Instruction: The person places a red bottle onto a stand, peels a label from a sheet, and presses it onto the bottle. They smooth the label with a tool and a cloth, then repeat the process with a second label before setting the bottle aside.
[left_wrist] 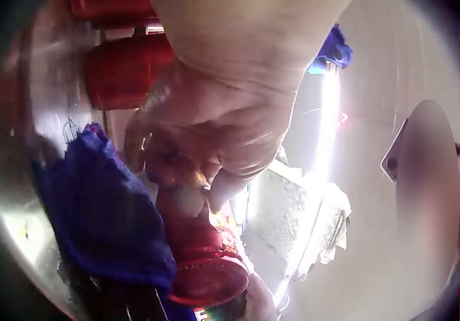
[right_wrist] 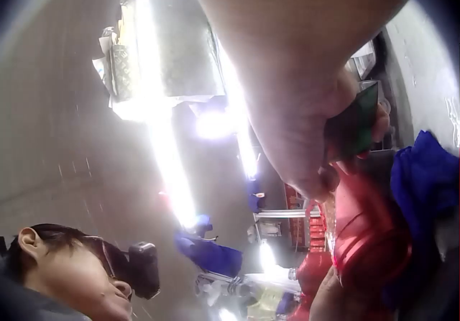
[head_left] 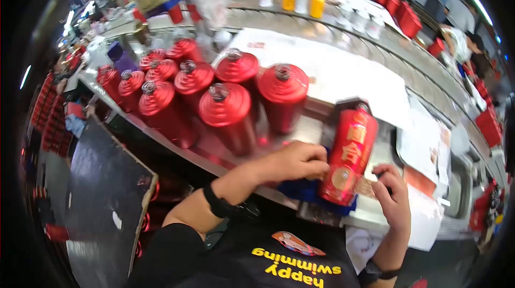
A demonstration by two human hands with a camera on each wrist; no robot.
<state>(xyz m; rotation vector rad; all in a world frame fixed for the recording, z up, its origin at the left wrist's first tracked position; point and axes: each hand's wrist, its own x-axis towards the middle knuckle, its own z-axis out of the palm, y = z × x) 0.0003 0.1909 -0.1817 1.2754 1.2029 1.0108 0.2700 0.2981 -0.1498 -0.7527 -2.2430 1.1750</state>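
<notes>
A red bottle [head_left: 351,154] with gold lettering lies tilted on a dark rest [head_left: 330,127], its base toward the person. Beside its left flank is my left hand [head_left: 298,162]; its fingers are curled, with the tips right at the bottle. In the left wrist view that hand [left_wrist: 215,127] hangs over the bottle [left_wrist: 198,245]; I cannot tell whether it pinches anything. My right hand [head_left: 394,197], on the bottle's right, holds a small dark green flat piece [right_wrist: 353,123] between thumb and fingers. A blue cloth [left_wrist: 108,199] lies under the base end.
Several red bottles with ridged caps [head_left: 225,108] stand on the left of the metal bench. White sheets [head_left: 343,73] cover its middle, with papers [head_left: 424,143] at right. Behind runs a conveyor [head_left: 322,28] with white and yellow bottles. A dark board [head_left: 102,181] stands lower left.
</notes>
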